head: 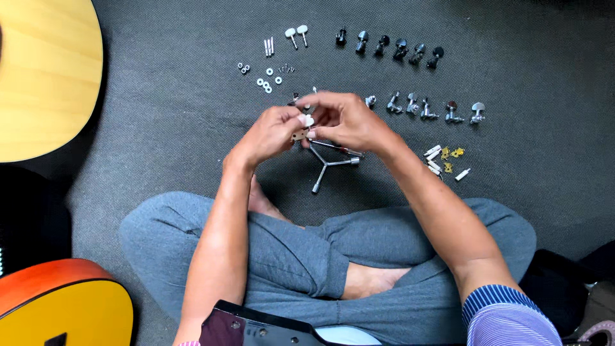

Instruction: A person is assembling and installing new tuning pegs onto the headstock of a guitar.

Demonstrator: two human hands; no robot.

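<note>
I sit cross-legged on a grey carpet. My left hand point(272, 131) and my right hand point(346, 120) meet above the floor, both pinching a small guitar tuning peg with a white knob point(306, 126). Just below the hands lies a three-armed metal wrench point(328, 165). Rows of tuning pegs lie beyond the hands: black ones point(391, 46) farther away, chrome ones point(423, 109) nearer.
Small washers point(268, 78) and screws lie at the upper left of the hands. White and brass small parts point(445, 160) lie to the right. A pale guitar body point(45, 70) is at the upper left, an orange guitar point(61, 301) at the lower left. A dark guitar headstock point(256, 327) rests at my lap.
</note>
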